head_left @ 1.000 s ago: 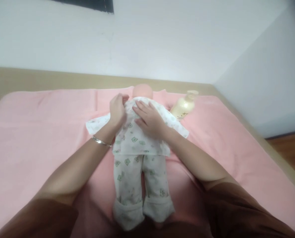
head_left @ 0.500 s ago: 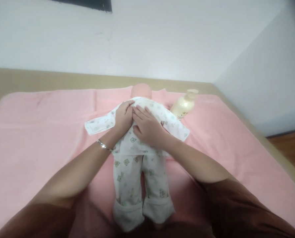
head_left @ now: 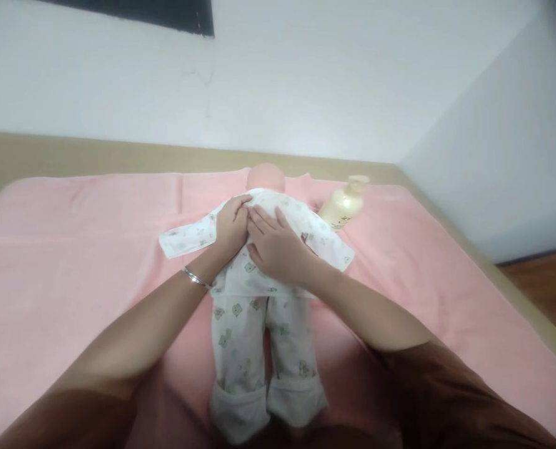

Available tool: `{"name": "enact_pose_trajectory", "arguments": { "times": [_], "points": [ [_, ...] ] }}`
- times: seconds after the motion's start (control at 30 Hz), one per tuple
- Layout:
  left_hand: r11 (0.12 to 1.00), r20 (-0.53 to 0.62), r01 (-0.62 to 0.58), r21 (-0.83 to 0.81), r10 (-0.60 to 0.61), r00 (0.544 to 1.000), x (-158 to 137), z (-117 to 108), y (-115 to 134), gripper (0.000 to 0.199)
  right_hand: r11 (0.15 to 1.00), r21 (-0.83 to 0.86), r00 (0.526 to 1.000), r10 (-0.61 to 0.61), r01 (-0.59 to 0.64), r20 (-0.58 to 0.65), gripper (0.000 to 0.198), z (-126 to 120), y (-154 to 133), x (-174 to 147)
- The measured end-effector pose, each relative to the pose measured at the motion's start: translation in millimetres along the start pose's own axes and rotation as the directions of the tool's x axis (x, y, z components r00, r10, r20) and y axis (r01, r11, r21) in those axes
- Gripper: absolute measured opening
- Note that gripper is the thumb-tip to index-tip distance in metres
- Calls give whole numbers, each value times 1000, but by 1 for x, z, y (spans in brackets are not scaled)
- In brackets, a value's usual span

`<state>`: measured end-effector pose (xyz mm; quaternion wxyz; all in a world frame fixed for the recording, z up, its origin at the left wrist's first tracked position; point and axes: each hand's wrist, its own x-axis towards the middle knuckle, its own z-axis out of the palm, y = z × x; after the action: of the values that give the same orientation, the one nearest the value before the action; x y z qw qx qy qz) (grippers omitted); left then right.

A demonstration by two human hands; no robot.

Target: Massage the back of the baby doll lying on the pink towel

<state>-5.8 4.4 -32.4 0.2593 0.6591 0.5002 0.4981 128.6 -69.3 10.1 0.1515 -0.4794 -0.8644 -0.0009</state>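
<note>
A white wall [head_left: 306, 87] stands behind the worktop [head_left: 48, 148], which is spread with a pink cloth [head_left: 72, 262]; on the cloth lies a clothed doll [head_left: 247, 287], its head [head_left: 265, 177] towards the wall and its trousers [head_left: 240, 343] towards the person; its printed shirt [head_left: 287, 199] has the sleeves spread out to either side. The left hand [head_left: 232, 226], which a second ago stood on edge beside the chest of the shirt, now lies down on it, next to the right hand [head_left: 278, 246] — a change which, I judge, puts the work under both palms at once; since half a second ago the two have hardly shifted. The doll's torso is directly beneath the grip of each hand; the right is flat and wide, its fingers slightly parted, the left flattened with its fingers together, and neither is closed around anything; a pale pump bottle [head_left: 343, 207] leans just beyond the sleeve on the right — untouched; a bracelet [head_left: 196, 276] circles the left wrist.
</note>
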Motion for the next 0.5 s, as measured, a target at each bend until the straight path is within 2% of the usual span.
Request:
{"name": "enact_pose_trajectory", "arguments": {
  "times": [0.1,0.2,0.27,0.33,0.43,0.5],
  "points": [
    [1000,0,1,-13,-1,1000,-1,-1,0,39,994,72,996,-82,79,33,49,2,20,8],
    [1000,4,-10,9,10,1000,0,-1,1,39,994,104,999,-23,20,27,48,4,57,21],
    [1000,4,-13,22,12,1000,0,-1,1,38,992,114,998,48,-51,28,52,4,70,25],
    [1000,7,-14,26,14,1000,1,-1,1,37,986,99,991,127,-131,38,55,3,66,23],
    [1000,-2,-10,11,10,1000,1,0,0,36,968,18,969,249,-249,-2,56,2,32,12],
    [1000,-7,5,-19,-5,1000,0,0,0,36,975,-33,975,217,-218,-50,56,3,6,3]
  ]
}}
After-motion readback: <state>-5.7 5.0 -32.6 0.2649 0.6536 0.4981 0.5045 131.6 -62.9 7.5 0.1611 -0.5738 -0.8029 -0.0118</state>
